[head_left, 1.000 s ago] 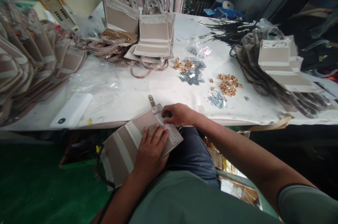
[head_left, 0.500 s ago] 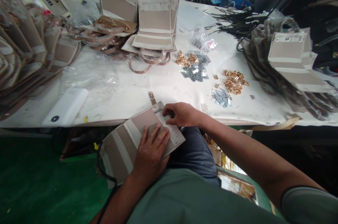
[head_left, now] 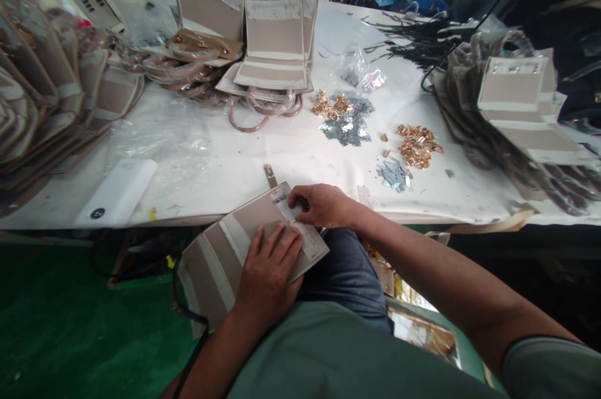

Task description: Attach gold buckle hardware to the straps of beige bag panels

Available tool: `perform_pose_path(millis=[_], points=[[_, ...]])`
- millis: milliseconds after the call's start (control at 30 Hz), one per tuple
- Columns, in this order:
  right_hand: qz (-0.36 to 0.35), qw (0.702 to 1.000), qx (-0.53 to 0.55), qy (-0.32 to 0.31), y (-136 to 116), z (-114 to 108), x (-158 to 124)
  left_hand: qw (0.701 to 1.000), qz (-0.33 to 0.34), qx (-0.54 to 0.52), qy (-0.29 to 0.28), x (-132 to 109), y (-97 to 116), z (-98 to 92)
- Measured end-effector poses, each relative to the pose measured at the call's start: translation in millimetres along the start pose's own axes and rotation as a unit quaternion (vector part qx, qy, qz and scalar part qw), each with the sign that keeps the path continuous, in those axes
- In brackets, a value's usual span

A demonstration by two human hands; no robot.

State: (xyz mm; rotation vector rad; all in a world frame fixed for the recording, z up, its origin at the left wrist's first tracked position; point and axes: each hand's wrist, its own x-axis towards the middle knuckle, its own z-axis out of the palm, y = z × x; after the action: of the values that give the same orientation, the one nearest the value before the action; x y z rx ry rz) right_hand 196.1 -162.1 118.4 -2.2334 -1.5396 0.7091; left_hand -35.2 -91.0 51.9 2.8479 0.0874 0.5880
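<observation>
One bag panel rests partly on the leg. Left hand lies flat and spread upon it, presumably bracing it. Right hand is curled over the panel's far end; whether it grips anything cannot be determined. Gold fittings and metal plates lie beyond that hand, probably for easy reach.

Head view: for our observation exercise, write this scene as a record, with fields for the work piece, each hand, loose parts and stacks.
Work piece: beige bag panel, slanted at the edge of the table
Left hand: laid flat on the panel
Right hand: fingers curled at the panel's pale strip; grip unclear
Loose parts: gold fittings and grey flat pieces, each in two piles
Stacks: bag pieces with handles, left, back and right
</observation>
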Motion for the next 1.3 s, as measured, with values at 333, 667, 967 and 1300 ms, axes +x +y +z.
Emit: perform_pose_path(millis=[333, 667, 967, 1300], points=[[0.012, 1.0, -0.002, 0.008, -2, 1, -1, 0.996, -0.026, 0.051, -0.066, 10, 7, -12.6], [0.021, 0.999, -0.013, 0.027, -7, 1, -5, 0.999, -0.011, 0.047, -0.013, 5, 8, -11.1], [0.04, 0.999, -0.012, 0.019, -17, 2, -5, 0.998, -0.028, 0.043, -0.037, -2, 6, -18.8], [0.008, 0.998, -0.012, 0.064, -25, 44, -5, 0.846, 0.11, 0.245, 0.46, 0, -40, 70.5]])
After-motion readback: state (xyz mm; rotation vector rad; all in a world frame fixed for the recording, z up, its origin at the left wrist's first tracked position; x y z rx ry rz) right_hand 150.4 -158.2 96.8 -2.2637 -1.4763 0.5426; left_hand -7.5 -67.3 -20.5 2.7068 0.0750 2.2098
